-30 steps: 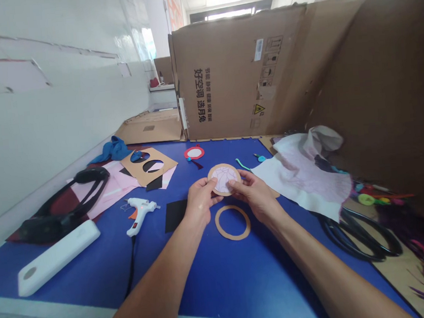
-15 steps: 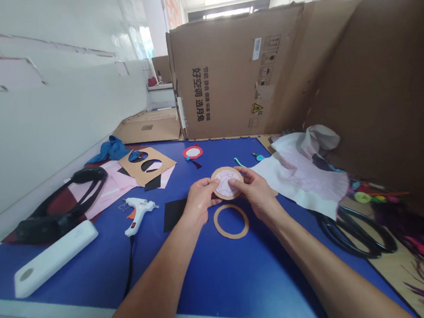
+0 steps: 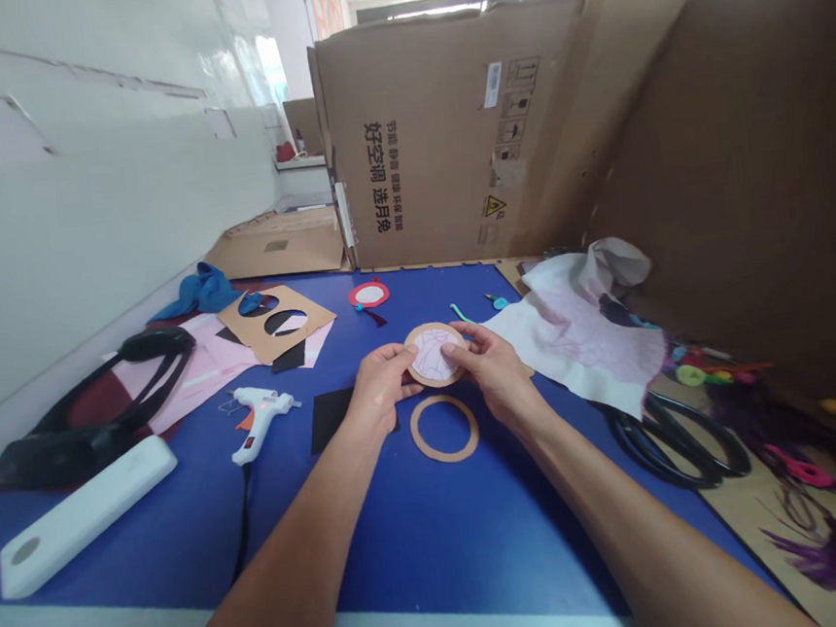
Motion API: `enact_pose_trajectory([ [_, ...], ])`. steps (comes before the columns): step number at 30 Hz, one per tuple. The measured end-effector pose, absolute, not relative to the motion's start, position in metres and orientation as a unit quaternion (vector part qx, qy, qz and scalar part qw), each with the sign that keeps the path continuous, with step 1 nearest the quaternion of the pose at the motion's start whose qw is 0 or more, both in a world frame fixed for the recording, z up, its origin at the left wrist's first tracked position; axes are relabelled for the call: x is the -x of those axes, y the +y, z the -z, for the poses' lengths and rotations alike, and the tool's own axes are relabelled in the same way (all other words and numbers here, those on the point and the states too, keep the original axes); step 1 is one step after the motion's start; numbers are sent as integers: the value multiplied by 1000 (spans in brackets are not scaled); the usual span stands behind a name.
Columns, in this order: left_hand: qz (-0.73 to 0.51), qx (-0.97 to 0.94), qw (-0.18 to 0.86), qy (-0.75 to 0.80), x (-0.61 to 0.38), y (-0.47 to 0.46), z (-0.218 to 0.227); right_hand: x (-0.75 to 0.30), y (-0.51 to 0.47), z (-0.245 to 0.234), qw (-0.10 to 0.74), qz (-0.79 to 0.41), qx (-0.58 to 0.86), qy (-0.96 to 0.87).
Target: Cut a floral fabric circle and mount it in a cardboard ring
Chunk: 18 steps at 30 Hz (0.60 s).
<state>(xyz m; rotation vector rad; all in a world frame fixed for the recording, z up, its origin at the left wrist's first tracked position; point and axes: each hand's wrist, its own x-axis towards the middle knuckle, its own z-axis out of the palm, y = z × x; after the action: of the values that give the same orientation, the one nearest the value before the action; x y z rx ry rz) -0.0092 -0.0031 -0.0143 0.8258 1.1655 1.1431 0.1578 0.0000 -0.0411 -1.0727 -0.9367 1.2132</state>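
Both hands grip a round cardboard disc (image 3: 436, 355) with a brown rim and a white, purple-lined centre. My left hand (image 3: 384, 383) pinches its left edge, thumb on top. At the right side, my right hand (image 3: 491, 361) holds it with the thumb pressed on the white face. Just below lies a cardboard ring (image 3: 446, 455) flat on the blue table. A black paper square (image 3: 329, 417) is partly under my left hand. Farther off sits a red-rimmed round piece (image 3: 369, 295) with a white centre and a dark tassel.
A white glue gun (image 3: 257, 415) lies left, its cord running toward the near edge. Beyond it are a cardboard sheet with two holes (image 3: 273, 323) and a black headband device (image 3: 138, 377). White patterned cloth (image 3: 587, 328) and black cable (image 3: 674, 442) lie right. Big cardboard (image 3: 447, 145) stands behind.
The view has shifted slightly, so the scene sits a little farther left and higher. Both hands keep hold of the disc, with almost the same grip.
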Motion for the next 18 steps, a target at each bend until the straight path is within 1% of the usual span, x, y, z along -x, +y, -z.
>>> enact_pose_trajectory([
  [5,-484,-359,618,505,9,-3,15,-160,1,43,594,-506,472,-411],
  [11,-480,-362,644,473,9,-2,17,-157,0,42,557,-476,499,-463],
  [15,-519,-309,648,464,12,2,16,-169,-1,33,509,-394,550,-532],
  [18,-566,-245,635,465,16,8,15,-181,-6,25,430,-310,602,-597],
])
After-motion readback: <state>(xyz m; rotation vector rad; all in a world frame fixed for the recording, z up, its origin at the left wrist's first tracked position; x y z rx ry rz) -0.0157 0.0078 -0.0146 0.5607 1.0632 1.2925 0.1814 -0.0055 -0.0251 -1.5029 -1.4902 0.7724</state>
